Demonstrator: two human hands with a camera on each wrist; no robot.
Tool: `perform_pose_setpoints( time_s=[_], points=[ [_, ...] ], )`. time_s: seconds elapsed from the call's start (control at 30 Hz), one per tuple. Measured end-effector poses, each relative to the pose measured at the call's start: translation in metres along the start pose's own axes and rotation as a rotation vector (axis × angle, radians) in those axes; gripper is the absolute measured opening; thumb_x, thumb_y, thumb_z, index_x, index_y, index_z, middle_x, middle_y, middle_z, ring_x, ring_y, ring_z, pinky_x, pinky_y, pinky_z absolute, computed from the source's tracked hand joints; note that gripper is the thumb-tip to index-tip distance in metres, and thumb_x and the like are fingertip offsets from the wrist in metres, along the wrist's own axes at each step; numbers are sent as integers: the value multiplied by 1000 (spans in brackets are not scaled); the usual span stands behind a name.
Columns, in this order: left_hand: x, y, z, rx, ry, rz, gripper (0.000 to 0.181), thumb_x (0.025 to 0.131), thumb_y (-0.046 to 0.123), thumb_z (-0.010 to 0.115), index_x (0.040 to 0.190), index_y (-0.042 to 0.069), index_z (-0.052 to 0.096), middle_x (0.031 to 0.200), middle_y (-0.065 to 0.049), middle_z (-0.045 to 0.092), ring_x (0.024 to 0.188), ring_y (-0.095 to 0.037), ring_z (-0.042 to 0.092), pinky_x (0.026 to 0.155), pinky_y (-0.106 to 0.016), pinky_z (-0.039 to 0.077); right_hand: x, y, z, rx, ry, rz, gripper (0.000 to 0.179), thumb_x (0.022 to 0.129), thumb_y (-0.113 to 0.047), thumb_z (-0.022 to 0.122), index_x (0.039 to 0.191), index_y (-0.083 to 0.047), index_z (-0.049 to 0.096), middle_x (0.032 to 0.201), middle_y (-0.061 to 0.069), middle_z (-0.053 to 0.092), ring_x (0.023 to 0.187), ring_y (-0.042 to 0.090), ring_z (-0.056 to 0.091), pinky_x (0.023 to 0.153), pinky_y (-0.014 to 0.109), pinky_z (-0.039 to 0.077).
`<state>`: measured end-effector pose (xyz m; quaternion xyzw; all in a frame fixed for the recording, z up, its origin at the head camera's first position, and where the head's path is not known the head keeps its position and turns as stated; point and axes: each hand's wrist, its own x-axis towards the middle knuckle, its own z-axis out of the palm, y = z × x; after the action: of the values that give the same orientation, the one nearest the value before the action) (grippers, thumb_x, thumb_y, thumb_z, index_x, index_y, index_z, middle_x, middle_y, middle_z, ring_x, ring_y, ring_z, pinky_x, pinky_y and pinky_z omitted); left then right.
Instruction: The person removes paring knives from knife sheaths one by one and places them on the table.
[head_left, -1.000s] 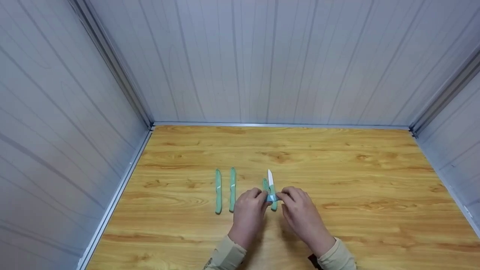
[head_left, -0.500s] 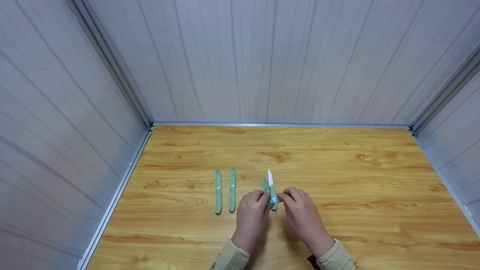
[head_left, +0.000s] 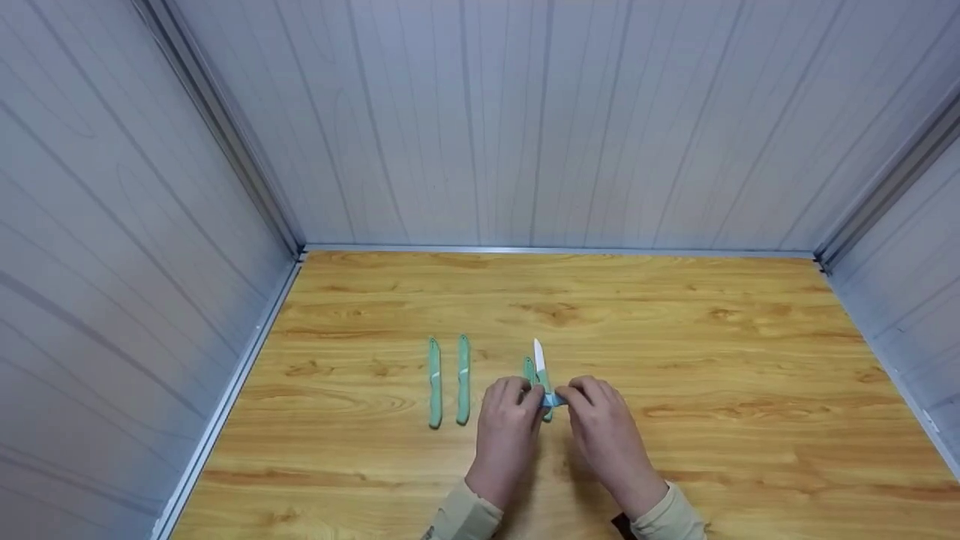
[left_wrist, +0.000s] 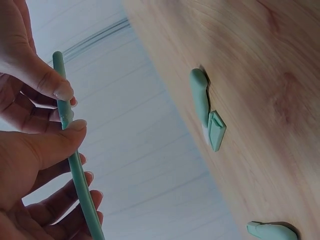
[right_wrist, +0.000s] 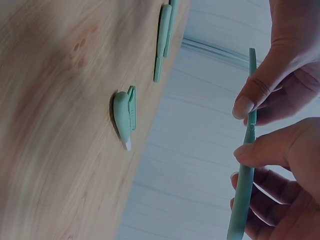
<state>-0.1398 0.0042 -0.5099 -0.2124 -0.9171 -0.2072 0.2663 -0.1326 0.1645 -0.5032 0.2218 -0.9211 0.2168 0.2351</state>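
Observation:
My left hand (head_left: pixel 507 435) and right hand (head_left: pixel 609 439) face each other over the table, pinching a slim green paring knife (right_wrist: pixel 243 190) between them. The right fingers curl round its handle, while the left thumb and fingers grip its green sheath (left_wrist: pixel 84 190). Handle and sheath line up end to end, with a notch between the thumbs. From above, only a short, pale bluish piece shows between the fingertips. Beyond the hands lies another green knife with its white blade (head_left: pixel 540 355) bare. A loose sheath (head_left: pixel 529 367) rests along its left side, partly covered by my left fingers.
To the left, two green sheathed knives (head_left: pixel 435 382) lie roughly parallel on the wood-grain table (head_left: pixel 712 352). Pale panel walls (head_left: pixel 495 120) rise at the back and both sides, meeting the tabletop along metal edging (head_left: pixel 562 250).
My left hand has shifted slightly right, and the pale piece between the fingertips has moved right and a little nearer. The right hand stays almost in place; the knives on the table lie as before.

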Motion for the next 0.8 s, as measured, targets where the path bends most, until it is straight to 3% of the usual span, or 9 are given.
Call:
perform_pose_setpoints(
  time_s=[0.37, 0.6, 0.8],
  points=[
    [-1, 1, 2, -19, 55, 19, 18, 79, 15, 79, 96, 14, 74, 93, -2, 56, 90, -20, 53, 82, -35, 47, -1, 0, 1, -5, -3, 14, 27, 80, 6, 69, 102, -10, 70, 99, 1, 55, 88, 19, 55, 79, 38, 49],
    [-1, 1, 3, -27, 79, 15, 19, 77, 15, 81, 94, 13, 75, 91, -4, 58, 87, -20, 53, 79, -34, 48, -2, 0, 2, -5, 46, -34, 24, 80, 6, 68, 99, -8, 70, 97, 3, 57, 86, 21, 56, 73, 38, 50],
    [-1, 2, 1, -29, 42, -2, 16, 79, 14, 79, 94, 14, 75, 93, -3, 58, 88, -19, 53, 80, -34, 48, -2, 0, 2, -4, 41, -29, 23, 80, 5, 69, 99, -8, 70, 98, 3, 57, 87, 20, 57, 75, 39, 50]
  ],
)
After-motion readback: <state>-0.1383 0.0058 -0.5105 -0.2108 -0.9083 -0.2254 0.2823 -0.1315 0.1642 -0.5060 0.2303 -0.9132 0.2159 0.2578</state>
